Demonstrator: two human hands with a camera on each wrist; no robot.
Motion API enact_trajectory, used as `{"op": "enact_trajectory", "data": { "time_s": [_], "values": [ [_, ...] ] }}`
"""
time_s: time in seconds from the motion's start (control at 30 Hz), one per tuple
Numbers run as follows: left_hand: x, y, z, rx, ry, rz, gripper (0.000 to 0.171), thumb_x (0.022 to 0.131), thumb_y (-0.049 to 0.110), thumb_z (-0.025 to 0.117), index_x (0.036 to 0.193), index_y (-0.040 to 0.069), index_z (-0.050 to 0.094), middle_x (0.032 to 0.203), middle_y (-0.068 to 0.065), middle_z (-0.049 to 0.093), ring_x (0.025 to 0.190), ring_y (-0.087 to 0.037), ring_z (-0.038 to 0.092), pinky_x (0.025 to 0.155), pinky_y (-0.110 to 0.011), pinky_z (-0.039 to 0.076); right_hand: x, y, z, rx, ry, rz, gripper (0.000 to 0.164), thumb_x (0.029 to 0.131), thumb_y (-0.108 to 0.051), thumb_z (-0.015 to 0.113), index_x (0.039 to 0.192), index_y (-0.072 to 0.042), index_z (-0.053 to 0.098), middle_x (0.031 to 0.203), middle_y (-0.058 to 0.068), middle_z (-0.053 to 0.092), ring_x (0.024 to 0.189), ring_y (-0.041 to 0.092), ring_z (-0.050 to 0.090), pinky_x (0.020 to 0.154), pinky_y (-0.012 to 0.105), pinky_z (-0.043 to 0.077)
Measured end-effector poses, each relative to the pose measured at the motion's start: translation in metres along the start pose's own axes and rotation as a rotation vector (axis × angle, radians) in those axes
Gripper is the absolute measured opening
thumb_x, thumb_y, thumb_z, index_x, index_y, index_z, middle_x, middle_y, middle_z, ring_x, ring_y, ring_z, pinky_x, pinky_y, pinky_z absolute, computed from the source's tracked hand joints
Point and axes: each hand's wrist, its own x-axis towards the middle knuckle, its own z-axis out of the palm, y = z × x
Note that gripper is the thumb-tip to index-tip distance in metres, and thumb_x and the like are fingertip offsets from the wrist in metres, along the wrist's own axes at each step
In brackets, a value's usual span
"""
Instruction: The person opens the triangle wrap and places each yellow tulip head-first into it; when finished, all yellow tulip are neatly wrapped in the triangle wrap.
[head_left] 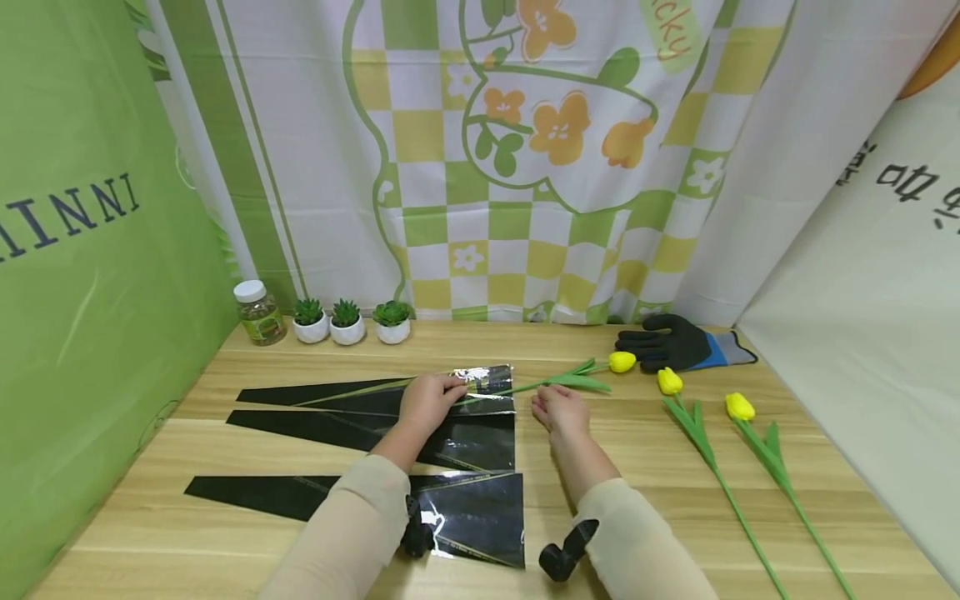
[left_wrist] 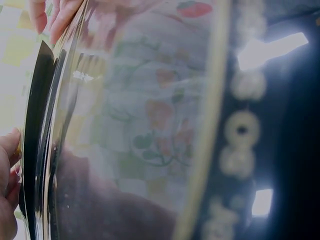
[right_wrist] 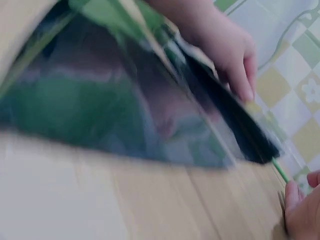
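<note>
A yellow tulip [head_left: 622,362] with green leaves lies toward the back of the wooden table, its stem running left into the mouth of the rearmost black flower sleeve [head_left: 337,389]. At that sleeve's upper part, my left hand [head_left: 431,402] pinches the film near its mouth. Beside the opening, my right hand [head_left: 564,412] pinches the tulip stem [right_wrist: 281,171] just below the leaves. Reflections cover the sleeve's glossy film [left_wrist: 145,125] in the left wrist view. Two more black sleeves, a middle one [head_left: 480,437] and a front one [head_left: 480,512], lie flat under and near my left arm.
Two more yellow tulips, one [head_left: 670,382] and another [head_left: 740,407], lie on the right of the table [head_left: 637,450]. A black and blue work glove [head_left: 667,343] lies behind them. At the back left stand a lidded jar [head_left: 260,315] and three small potted succulents [head_left: 347,323].
</note>
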Motion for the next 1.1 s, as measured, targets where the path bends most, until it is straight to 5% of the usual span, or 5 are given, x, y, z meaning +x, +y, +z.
{"op": "enact_trajectory", "data": {
  "time_s": [0.17, 0.43, 0.57, 0.83, 1.1],
  "values": [
    [0.000, -0.001, 0.000, 0.001, -0.009, -0.005, 0.021, 0.093, 0.029, 0.067, 0.107, 0.018, 0.078, 0.110, -0.002, 0.075, 0.104, -0.024, 0.071, 0.091, -0.044, 0.055, 0.013, -0.011, -0.021, -0.297, -0.022, -0.181, 0.037, 0.097, -0.010, 0.057, 0.130, 0.005, 0.053, 0.114, 0.015, 0.056, 0.087, 0.012, 0.058, 0.068, 0.015, 0.052],
    [0.001, -0.002, -0.001, -0.005, -0.018, -0.010, 0.021, 0.093, 0.029, 0.067, 0.107, 0.018, 0.078, 0.110, -0.002, 0.075, 0.104, -0.024, 0.070, 0.091, -0.044, 0.055, 0.038, -0.035, -0.051, -1.049, -0.104, -0.582, 0.032, 0.096, -0.017, 0.060, 0.124, -0.001, 0.063, 0.130, 0.023, 0.058, 0.119, 0.039, 0.053, 0.102, 0.051, 0.045],
    [0.000, -0.003, 0.000, -0.014, -0.026, -0.015, 0.022, 0.093, 0.029, 0.067, 0.108, 0.018, 0.078, 0.110, -0.002, 0.075, 0.104, -0.024, 0.070, 0.091, -0.044, 0.056, 0.044, -0.042, -0.057, -1.326, -0.132, -0.736, 0.031, 0.094, -0.019, 0.064, 0.120, -0.004, 0.067, 0.130, 0.023, 0.060, 0.122, 0.044, 0.051, 0.106, 0.058, 0.040],
    [0.000, -0.002, 0.001, -0.019, -0.042, -0.026, 0.022, 0.093, 0.029, 0.066, 0.110, 0.019, 0.077, 0.112, -0.002, 0.074, 0.104, -0.023, 0.070, 0.090, -0.044, 0.056, 0.051, -0.044, -0.063, -1.522, -0.207, -0.795, 0.032, 0.093, -0.018, 0.067, 0.122, -0.004, 0.067, 0.126, 0.022, 0.062, 0.121, 0.041, 0.053, 0.105, 0.056, 0.042],
    [0.000, -0.002, -0.001, -0.023, -0.046, -0.037, 0.022, 0.094, 0.029, 0.066, 0.109, 0.018, 0.077, 0.114, -0.002, 0.074, 0.107, -0.024, 0.069, 0.092, -0.044, 0.055, 0.057, -0.041, -0.064, -1.540, -0.228, -0.810, 0.026, 0.091, -0.017, 0.069, 0.115, -0.007, 0.070, 0.114, 0.019, 0.064, 0.111, 0.038, 0.058, 0.097, 0.054, 0.047]
  ]
}}
